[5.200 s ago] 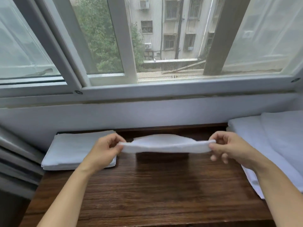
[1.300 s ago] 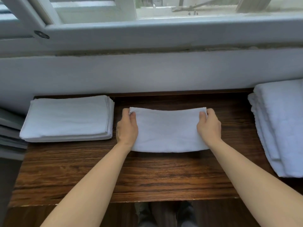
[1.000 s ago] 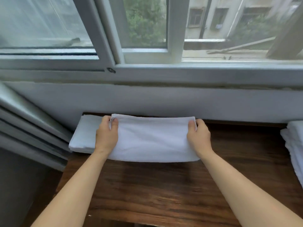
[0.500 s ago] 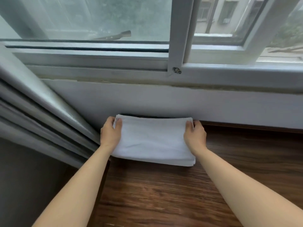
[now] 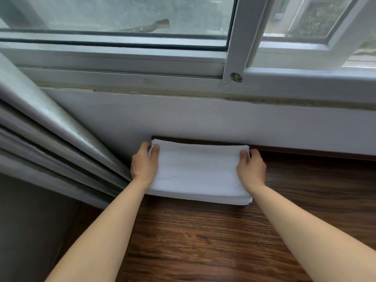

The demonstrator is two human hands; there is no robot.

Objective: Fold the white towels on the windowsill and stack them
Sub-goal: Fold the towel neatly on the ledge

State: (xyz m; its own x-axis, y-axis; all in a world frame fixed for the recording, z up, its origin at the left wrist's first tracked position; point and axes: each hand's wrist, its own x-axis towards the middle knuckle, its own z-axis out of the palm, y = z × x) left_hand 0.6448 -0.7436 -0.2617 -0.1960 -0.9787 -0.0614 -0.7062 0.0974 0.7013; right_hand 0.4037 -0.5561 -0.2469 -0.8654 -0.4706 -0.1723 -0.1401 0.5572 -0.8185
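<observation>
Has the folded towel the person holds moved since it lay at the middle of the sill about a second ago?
Yes. The folded towel went left along the wooden sill and now tops the stack beside the curtain.

Both hands (image 5: 144, 164) gripping towel stack (image 5: 198, 176)

I can't count the towels under the top one in the stack (image 5: 198, 176). My left hand (image 5: 144, 163) hides its left edge, and the worktop (image 5: 213, 241) runs off frame to the right.
</observation>
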